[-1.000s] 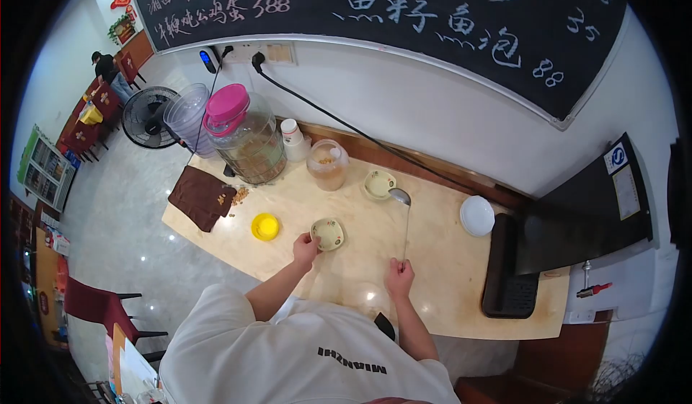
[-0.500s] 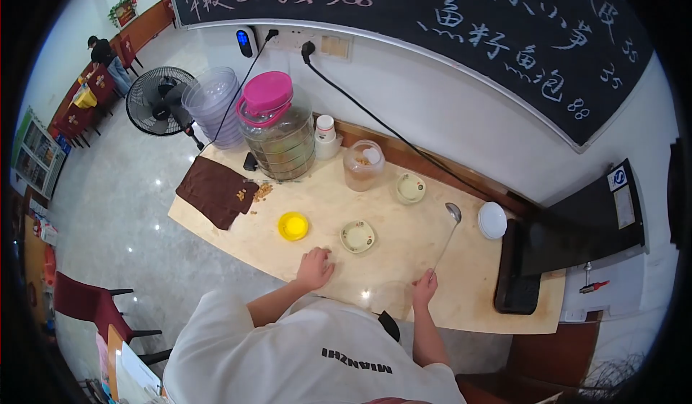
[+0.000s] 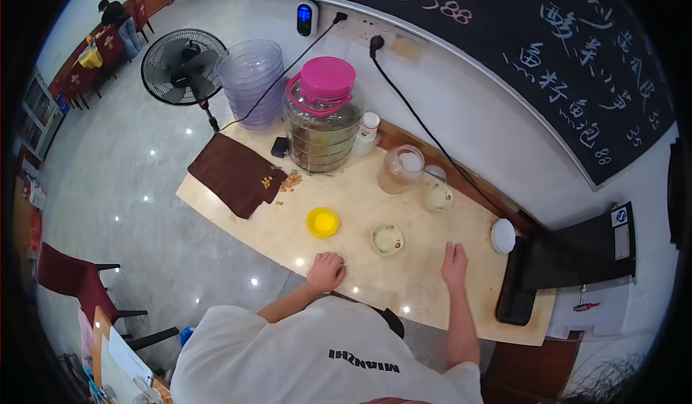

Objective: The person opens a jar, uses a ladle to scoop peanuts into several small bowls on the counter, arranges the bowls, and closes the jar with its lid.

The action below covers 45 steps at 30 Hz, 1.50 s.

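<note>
My left hand point(image 3: 326, 271) rests on the table's front edge with its fingers lying on the wood, holding nothing visible. A yellow bowl point(image 3: 323, 222) stands just beyond it. My right hand point(image 3: 454, 263) reaches forward over the table, its fingers closed on the ladle's handle, which is faint and blurred here. The ladle's round metal head point(image 3: 435, 174) shows between a clear tub point(image 3: 401, 169) and a pale green dish point(image 3: 439, 197). A second pale green dish point(image 3: 388, 239) lies between my hands.
A large glass jar point(image 3: 322, 134) with a pink lid stands at the back, beside stacked clear tubs point(image 3: 252, 83) and a fan point(image 3: 183, 67). Small tan pieces point(image 3: 290, 182) lie by a brown cloth point(image 3: 238, 175). White dishes point(image 3: 503, 236) and a black tray point(image 3: 515, 285) are at right.
My right hand has moved forward with the ladle, whose head is now behind the farther green dish, near the tub. The camera view has shifted; my left hand stays at the table edge.
</note>
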{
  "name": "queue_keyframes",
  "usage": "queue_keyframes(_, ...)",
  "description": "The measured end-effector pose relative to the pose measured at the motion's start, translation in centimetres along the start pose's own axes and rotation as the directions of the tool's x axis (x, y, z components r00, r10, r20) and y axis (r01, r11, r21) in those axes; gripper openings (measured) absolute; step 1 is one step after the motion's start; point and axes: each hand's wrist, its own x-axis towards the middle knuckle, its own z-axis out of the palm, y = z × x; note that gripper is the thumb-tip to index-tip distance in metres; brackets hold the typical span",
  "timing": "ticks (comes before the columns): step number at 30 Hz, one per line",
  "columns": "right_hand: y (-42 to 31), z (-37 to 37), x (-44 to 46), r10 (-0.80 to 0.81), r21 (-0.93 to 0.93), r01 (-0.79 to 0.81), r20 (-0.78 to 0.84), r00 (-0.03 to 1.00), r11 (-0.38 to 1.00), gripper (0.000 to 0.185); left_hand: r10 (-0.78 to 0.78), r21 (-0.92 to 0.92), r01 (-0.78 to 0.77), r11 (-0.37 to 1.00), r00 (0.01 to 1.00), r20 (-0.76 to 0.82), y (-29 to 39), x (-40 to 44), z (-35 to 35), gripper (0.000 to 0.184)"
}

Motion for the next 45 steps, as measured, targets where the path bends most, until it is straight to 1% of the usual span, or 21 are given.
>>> queue_keyframes(1, -1.3, -0.7, 1.8, -0.031, -0.061, 0.032, 0.018, 0.999, 0.998, 0.034, 0.001, -0.024, -0.001, 1.0, 1.0, 0.011, -0.2, 0.0, -0.1, 0.016)
queue_keyframes(3, -4.0, -2.0, 4.7, 0.011, -0.183, 0.007, 0.093, 0.996, 0.983, 0.035, 0.026, -0.024, -0.025, 0.999, 1.0, 0.014, -0.3, 0.0, -0.4, 0.017)
queue_keyframes(4, -4.5, -2.2, 6.1, 0.009, -0.182, 0.008, 0.095, 0.995, 0.983, 0.035, 0.053, -0.027, -0.053, 0.998, 0.998, 0.02, -0.3, 0.0, -0.6, 0.018)
queue_keyframes(6, -5.1, -2.7, 8.2, -0.055, -0.329, 0.103, 0.152, 0.987, 0.939, 0.037, 0.058, -0.033, -0.058, 0.998, 0.998, 0.026, -0.3, 0.1, -1.0, 0.019)
queue_keyframes(10, -7.0, -3.7, 11.7, -0.09, -0.439, 0.179, 0.216, 0.972, 0.88, 0.037, 0.055, -0.016, -0.055, 0.998, 0.998, 0.026, -0.6, 0.1, -0.6, 0.021)
queue_keyframes(12, -8.8, -4.7, 13.1, -0.058, -0.538, 0.243, 0.338, 0.939, 0.807, 0.035, 0.054, -0.002, -0.054, 0.999, 0.998, 0.029, -0.6, 0.2, -0.5, 0.022)
queue_keyframes(13, -9.4, -4.7, 13.7, -0.057, -0.543, 0.241, 0.334, 0.941, 0.805, 0.035, 0.038, 0.011, -0.038, 0.999, 0.999, 0.038, -0.4, 0.2, -0.5, 0.022)
queue_keyframes(15, -10.7, -4.0, 14.7, 0.004, -0.619, 0.29, 0.427, 0.904, 0.73, 0.03, 0.04, 0.026, -0.041, 0.999, 0.998, 0.043, -0.4, 0.1, -0.1, 0.022)
queue_keyframes(19, -12.2, -0.9, 16.3, 0.043, -0.61, 0.275, 0.454, 0.89, 0.743, 0.025, 0.054, 0.079, -0.057, 0.995, 0.997, 0.047, -0.4, 0.0, 0.2, 0.023)
queue_keyframes(21, -11.9, 1.1, 17.2, -0.091, -0.589, 0.354, 0.428, 0.899, 0.727, 0.025, 0.051, 0.073, -0.055, 0.996, 0.997, 0.053, -0.2, 0.2, 0.0, 0.022)
queue_keyframes(24, -13.6, 2.3, 17.8, -0.212, -0.54, 0.412, 0.393, 0.895, 0.734, 0.021, 0.044, 0.063, -0.047, 0.997, 0.997, 0.056, 0.0, 0.3, -0.1, 0.022)
queue_keyframes(28, -14.0, 2.7, 19.3, -0.211, -0.458, 0.405, 0.417, 0.884, 0.791, 0.015, 0.047, 0.104, -0.054, 0.993, 0.997, 0.065, -0.1, 0.3, 0.2, 0.022)
queue_keyframes(30, -14.5, 2.1, 20.0, -0.207, -0.215, 0.337, 0.464, 0.861, 0.917, 0.009, 0.04, 0.116, -0.048, 0.992, 0.997, 0.069, -0.2, 0.4, 0.4, 0.022)
queue_keyframes(31, -15.0, 1.9, 20.2, -0.194, -0.219, 0.327, 0.473, 0.86, 0.919, 0.009, 0.035, 0.129, -0.043, 0.991, 0.997, 0.068, -0.3, 0.2, 0.6, 0.021)
queue_keyframes(33, -15.8, 2.1, 20.2, -0.275, -0.03, 0.31, 0.39, 0.879, 0.95, 0.01, 0.02, 0.106, -0.029, 0.994, 0.997, 0.08, -0.3, 0.4, 0.5, 0.02)
queue_keyframes(34, -15.7, 2.5, 20.3, -0.255, -0.038, 0.294, 0.401, 0.88, 0.955, 0.01, 0.016, 0.095, -0.023, 0.995, 0.997, 0.078, -0.2, 0.4, 0.5, 0.019)
queue_keyframes(36, -15.6, 3.0, 20.7, -0.396, 0.074, 0.399, 0.378, 0.837, 0.914, 0.016, 0.012, 0.093, -0.02, 0.996, 0.996, 0.085, -0.1, 0.3, 0.5, 0.019)
queue_keyframes(37, -15.9, 3.1, 20.4, -0.39, 0.068, 0.395, 0.383, 0.838, 0.916, 0.016, 0.014, 0.105, -0.022, 0.994, 0.997, 0.075, -0.1, 0.5, 0.4, 0.018)
queue_keyframes(39, -16.5, 3.3, 19.9, -0.295, -0.193, 0.449, 0.526, 0.798, 0.872, 0.026, 0.013, 0.1, -0.021, 0.995, 0.997, 0.078, 0.0, 0.6, 0.3, 0.018)
queue_keyframes(43, -17.1, 3.3, 20.4, -0.312, -0.257, 0.552, 0.607, 0.731, 0.793, 0.033, 0.032, 0.094, -0.035, 0.995, 0.999, 0.038, 0.0, 0.5, 0.2, 0.019)
queue_keyframes(45, -15.9, 4.0, 20.9, -0.578, -0.14, 0.767, 0.577, 0.577, 0.626, 0.03, 0.026, 0.089, -0.029, 0.996, 0.999, 0.032, 0.0, 0.5, 0.2, 0.019)
